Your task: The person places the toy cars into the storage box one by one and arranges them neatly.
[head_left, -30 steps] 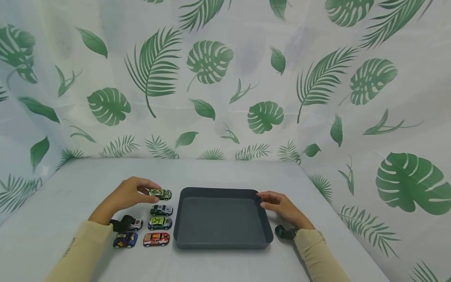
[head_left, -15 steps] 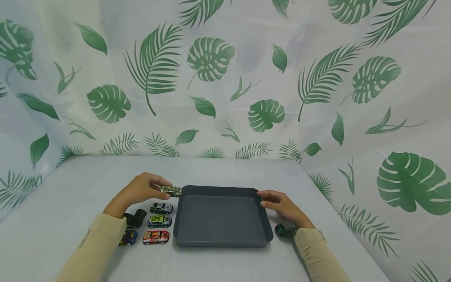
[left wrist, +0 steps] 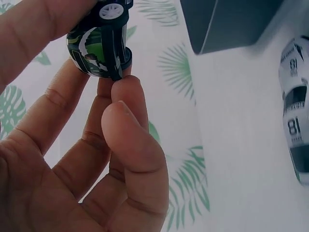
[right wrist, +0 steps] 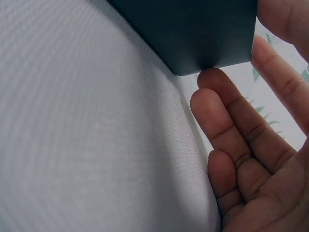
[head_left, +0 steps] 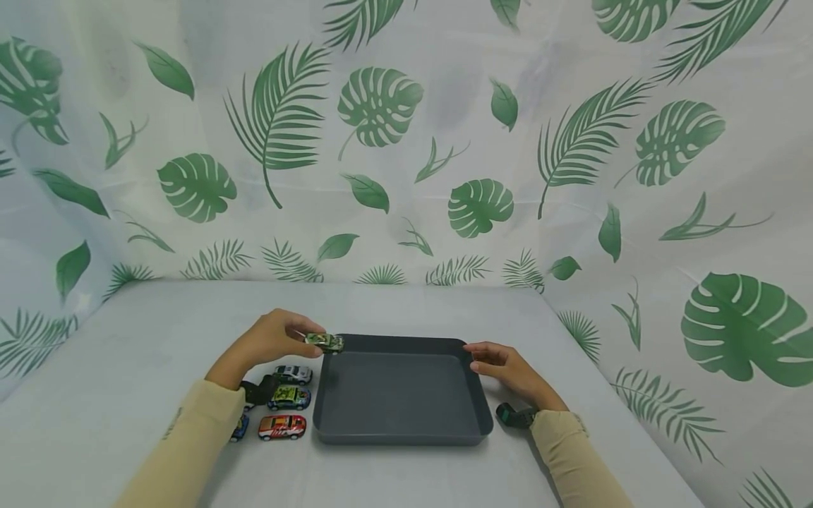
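Note:
Pinched between thumb and fingers of my left hand (head_left: 269,343) is a green camouflage toy car (head_left: 327,343), held over the back left corner of the dark grey tray (head_left: 400,402). In the left wrist view the toy car (left wrist: 94,50) shows its end and a wheel. My right hand (head_left: 514,374) rests at the tray's back right corner, fingertips against its outer side. The right wrist view has its fingers (right wrist: 212,113) loosely bent beside the tray wall (right wrist: 207,34).
Left of the tray stand a white-and-black toy car (head_left: 294,374), a yellow-and-blue one (head_left: 289,397) and a red one (head_left: 282,427). A blue car (head_left: 240,428) is partly hidden by the left sleeve (head_left: 190,437). A leaf-patterned cloth (head_left: 381,176) hangs behind the white table.
My left hand has carried the camouflage toy car rightward, from above the row of cars to the tray's back left corner. The right hand has stayed at the tray.

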Demonstrator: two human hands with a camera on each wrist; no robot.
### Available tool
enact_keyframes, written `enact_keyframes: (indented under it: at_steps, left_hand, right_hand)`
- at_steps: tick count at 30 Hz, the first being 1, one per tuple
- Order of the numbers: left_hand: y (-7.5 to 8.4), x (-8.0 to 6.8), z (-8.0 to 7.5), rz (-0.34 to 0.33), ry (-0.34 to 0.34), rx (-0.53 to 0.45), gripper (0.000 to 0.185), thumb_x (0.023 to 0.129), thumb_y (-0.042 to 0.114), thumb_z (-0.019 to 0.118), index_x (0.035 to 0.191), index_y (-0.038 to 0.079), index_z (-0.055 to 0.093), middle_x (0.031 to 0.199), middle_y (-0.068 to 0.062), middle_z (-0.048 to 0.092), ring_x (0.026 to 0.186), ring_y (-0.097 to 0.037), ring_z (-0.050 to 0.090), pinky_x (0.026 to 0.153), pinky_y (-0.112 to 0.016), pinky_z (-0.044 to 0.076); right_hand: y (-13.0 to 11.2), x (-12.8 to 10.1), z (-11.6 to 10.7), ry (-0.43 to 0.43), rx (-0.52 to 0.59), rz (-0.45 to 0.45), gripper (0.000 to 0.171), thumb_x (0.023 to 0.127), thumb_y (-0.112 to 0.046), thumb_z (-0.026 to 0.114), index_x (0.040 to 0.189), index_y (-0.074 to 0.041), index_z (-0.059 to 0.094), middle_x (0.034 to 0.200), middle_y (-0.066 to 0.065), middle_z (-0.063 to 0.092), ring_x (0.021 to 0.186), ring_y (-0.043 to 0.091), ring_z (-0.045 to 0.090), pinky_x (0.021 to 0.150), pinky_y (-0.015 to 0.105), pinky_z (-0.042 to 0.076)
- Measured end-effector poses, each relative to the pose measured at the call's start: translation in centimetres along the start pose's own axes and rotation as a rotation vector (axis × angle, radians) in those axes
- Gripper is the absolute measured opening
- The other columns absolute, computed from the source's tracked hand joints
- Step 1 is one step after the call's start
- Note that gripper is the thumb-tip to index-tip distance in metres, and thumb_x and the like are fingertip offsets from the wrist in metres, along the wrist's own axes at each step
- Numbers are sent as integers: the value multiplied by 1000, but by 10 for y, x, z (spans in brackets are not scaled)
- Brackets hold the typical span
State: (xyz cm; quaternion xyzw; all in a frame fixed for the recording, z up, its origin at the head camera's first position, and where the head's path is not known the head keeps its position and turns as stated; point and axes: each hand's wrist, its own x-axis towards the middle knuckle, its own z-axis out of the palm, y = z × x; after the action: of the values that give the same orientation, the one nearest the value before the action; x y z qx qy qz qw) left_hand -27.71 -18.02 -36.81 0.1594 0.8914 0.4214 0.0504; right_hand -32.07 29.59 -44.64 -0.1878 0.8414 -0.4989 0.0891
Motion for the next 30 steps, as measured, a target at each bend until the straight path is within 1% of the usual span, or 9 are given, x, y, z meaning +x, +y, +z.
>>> enact_keyframes:
  at_steps: [4,8,12,15,17,21,25,27,30]
  left_hand:
    - [2,3,4,13,3,-2,41,91,20,89,128,4,79,134,-19,72,120,-41,68,96,-55,59]
    - [5,6,9,10,16,3,42,91,22,90,128,6,79,133,-18,73,120,-39,69,96,-55,59]
    - [9,9,15,13,27,-4,43,91,22,90,128,5,79,128,-16,75,111,-33,70,93,-54,59]
    - [11,12,20,34,30,-5,42,91,22,90,128,5,79,123,-13,76,104,-26,69,90,-51,59]
    - [12,15,23,56,29,-8,42,91,22,90,128,5,79,121,-12,77,102,-24,69,90,-51,58]
    - [13,21,28,98,19,-27,40,92,22,89,128,6,80,125,-12,76,105,-25,70,93,-54,59]
    - [15,26,34,124,8,-46,40,92,22,89,128,6,79,128,-13,76,105,-25,71,94,-55,59]
    - [16,28,36,129,7,-47,40,92,22,89,127,6,80,128,-13,76,104,-25,72,94,-54,59]
    - [19,30,40,124,6,-51,40,91,22,90,126,7,80,128,-12,76,106,-25,72,94,-52,60]
  right_hand:
    - [1,0,0,-2,1,-4,49,105,-18,73,147,5,61,147,26,62,133,38,62,115,55,46]
    - [1,1,-1,4,0,0,50,105,-18,73,148,5,61,148,25,62,135,40,61,117,60,43]
    - [1,1,-1,6,-3,4,50,105,-19,73,148,4,61,147,25,63,134,40,61,117,63,42]
    - [1,1,-1,2,-1,3,50,105,-18,73,148,4,61,146,25,63,133,38,62,117,62,42]
    - [1,0,-1,0,0,2,49,105,-18,72,148,4,61,146,25,63,133,37,62,117,61,43]
    - [1,1,-1,-1,1,1,49,105,-18,72,148,4,61,148,25,62,134,37,62,117,61,42]
    - [2,1,-1,1,-1,5,49,106,-19,72,148,4,61,148,25,63,134,37,62,117,61,43]
    - [2,1,-1,0,-1,4,49,106,-19,72,148,4,61,147,24,63,133,36,62,116,59,44]
    - [2,1,-1,-4,1,-2,49,106,-18,72,148,4,61,147,25,63,132,34,62,115,53,46]
